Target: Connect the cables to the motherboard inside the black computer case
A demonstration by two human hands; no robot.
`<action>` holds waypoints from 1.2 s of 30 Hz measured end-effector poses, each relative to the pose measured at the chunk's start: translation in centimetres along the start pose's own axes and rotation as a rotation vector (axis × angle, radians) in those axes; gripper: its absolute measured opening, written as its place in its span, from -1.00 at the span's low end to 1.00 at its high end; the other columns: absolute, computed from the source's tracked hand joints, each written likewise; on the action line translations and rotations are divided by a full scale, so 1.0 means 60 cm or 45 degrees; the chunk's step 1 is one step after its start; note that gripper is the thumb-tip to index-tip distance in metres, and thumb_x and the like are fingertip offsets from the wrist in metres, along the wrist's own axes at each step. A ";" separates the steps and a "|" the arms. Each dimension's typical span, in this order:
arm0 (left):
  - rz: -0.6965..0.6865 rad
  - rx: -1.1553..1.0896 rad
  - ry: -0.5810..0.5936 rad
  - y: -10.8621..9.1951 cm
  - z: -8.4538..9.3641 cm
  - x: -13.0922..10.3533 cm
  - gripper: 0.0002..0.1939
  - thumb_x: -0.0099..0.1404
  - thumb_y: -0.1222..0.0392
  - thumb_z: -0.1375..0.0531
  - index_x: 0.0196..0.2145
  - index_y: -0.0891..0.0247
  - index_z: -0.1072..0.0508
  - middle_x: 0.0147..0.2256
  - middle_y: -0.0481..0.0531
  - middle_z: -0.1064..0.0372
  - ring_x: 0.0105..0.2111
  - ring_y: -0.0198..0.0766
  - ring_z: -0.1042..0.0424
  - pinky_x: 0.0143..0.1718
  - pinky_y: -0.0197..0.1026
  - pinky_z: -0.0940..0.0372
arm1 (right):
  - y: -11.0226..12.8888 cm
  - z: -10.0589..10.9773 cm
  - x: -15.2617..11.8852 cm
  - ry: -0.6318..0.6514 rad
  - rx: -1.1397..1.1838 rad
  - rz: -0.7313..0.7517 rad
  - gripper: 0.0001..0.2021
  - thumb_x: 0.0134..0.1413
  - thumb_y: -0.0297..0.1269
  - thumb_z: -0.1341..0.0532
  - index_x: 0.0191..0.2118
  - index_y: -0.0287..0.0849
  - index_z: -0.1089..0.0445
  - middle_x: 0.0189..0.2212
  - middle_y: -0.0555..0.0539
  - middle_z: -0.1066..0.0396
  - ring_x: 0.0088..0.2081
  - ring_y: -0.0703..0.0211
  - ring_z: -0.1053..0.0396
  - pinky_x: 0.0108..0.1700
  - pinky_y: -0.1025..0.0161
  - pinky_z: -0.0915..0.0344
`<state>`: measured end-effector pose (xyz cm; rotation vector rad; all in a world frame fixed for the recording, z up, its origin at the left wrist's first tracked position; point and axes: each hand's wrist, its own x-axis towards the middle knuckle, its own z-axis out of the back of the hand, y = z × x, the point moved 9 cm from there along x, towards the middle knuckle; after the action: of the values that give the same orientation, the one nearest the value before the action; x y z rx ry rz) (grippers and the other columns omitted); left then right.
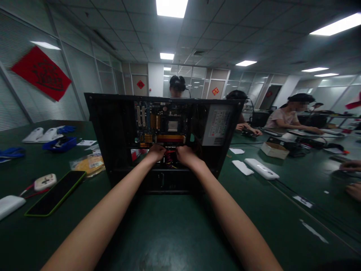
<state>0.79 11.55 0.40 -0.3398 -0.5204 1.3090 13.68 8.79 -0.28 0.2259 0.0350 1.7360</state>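
Observation:
In front of me an open black computer case (103,131) stands on the green table. Mounted inside is a motherboard (156,113) with a bare square processor (173,126), and long coloured memory slots (169,137) run along its lower edge. A power supply (217,122) fills the upper right of the case. My left hand (156,153), fingers curled, is at the motherboard's lower left edge. Opposite it, my right hand (186,155) is curled beside red cables (170,153). Whatever the fingertips of either hand pinch is too small or hidden.
On the left lie a phone (56,194), a bag with yellow contents (88,164), a blue tray (59,144) and white gloves (42,134). To the right are a white power bank (261,168) and an open box (274,149). Other people sit around the table.

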 end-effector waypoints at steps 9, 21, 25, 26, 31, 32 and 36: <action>0.004 -0.047 0.021 0.004 -0.006 0.000 -0.73 0.28 0.32 -0.09 -0.50 0.35 -0.53 -0.59 -0.05 -0.32 -0.45 -0.29 -0.35 -0.46 -0.31 -0.06 | 0.003 0.005 -0.005 0.003 0.135 -0.004 -0.70 0.34 -0.43 -0.03 -0.01 -0.33 -0.48 -0.06 -0.36 -0.48 -0.03 -0.02 -0.47 -0.14 0.30 -0.27; 0.062 -0.188 0.040 0.010 -0.014 -0.008 -0.72 0.29 0.29 -0.09 -0.49 0.36 -0.53 -0.58 -0.04 -0.33 -0.49 -0.32 -0.28 -0.48 -0.31 -0.05 | -0.019 -0.032 -0.003 0.212 1.176 -0.329 -0.81 0.39 -0.36 -0.09 -0.30 -0.25 -0.34 -0.61 0.05 -0.36 -0.63 0.30 -0.34 -0.53 0.39 -0.23; 0.064 -0.207 0.040 0.009 -0.015 -0.010 -0.72 0.29 0.30 -0.08 -0.48 0.37 -0.54 -0.57 -0.03 -0.34 -0.49 -0.32 -0.28 -0.45 -0.32 -0.09 | -0.016 -0.039 -0.008 0.259 1.362 -0.341 -0.79 0.39 -0.43 -0.07 -0.35 -0.22 -0.24 -0.68 0.12 -0.24 -0.68 0.31 -0.30 -0.57 0.41 -0.26; 0.062 -0.208 0.039 0.009 -0.015 -0.009 -0.72 0.29 0.31 -0.08 -0.48 0.37 -0.54 -0.57 -0.03 -0.34 -0.49 -0.32 -0.28 -0.44 -0.32 -0.10 | -0.016 -0.039 -0.007 0.262 1.371 -0.342 -0.79 0.38 -0.43 -0.08 -0.36 -0.21 -0.23 -0.69 0.13 -0.23 -0.68 0.32 -0.30 -0.57 0.41 -0.27; 0.038 -0.201 0.057 0.009 -0.016 -0.002 -0.75 0.26 0.31 -0.10 -0.47 0.36 -0.55 -0.57 -0.03 -0.35 -0.47 -0.30 -0.30 -0.43 -0.31 -0.10 | -0.017 -0.044 0.001 0.275 1.367 -0.350 -0.79 0.36 -0.41 -0.13 -0.37 -0.21 -0.24 -0.70 0.12 -0.24 -0.69 0.31 -0.31 -0.58 0.42 -0.28; 0.034 -0.199 0.064 0.008 -0.017 -0.001 -0.74 0.26 0.31 -0.10 -0.47 0.36 -0.55 -0.58 -0.04 -0.35 -0.48 -0.30 -0.30 -0.44 -0.31 -0.09 | -0.018 -0.043 0.003 0.263 1.361 -0.352 -0.79 0.36 -0.42 -0.12 -0.38 -0.21 -0.24 -0.70 0.12 -0.24 -0.69 0.31 -0.30 -0.58 0.41 -0.28; 0.021 -0.186 0.076 0.005 -0.019 0.000 -0.72 0.26 0.30 -0.10 -0.55 0.35 -0.50 -0.63 -0.08 -0.26 -0.52 -0.32 -0.25 -0.48 -0.29 -0.03 | -0.020 -0.043 0.011 0.216 1.371 -0.350 -0.78 0.36 -0.45 -0.10 -0.38 -0.22 -0.26 -0.69 0.10 -0.27 -0.70 0.30 -0.29 -0.57 0.39 -0.29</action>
<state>1.14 11.69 -0.71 -0.5038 -0.5655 1.2755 14.32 9.90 -2.91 0.8092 1.0848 1.3061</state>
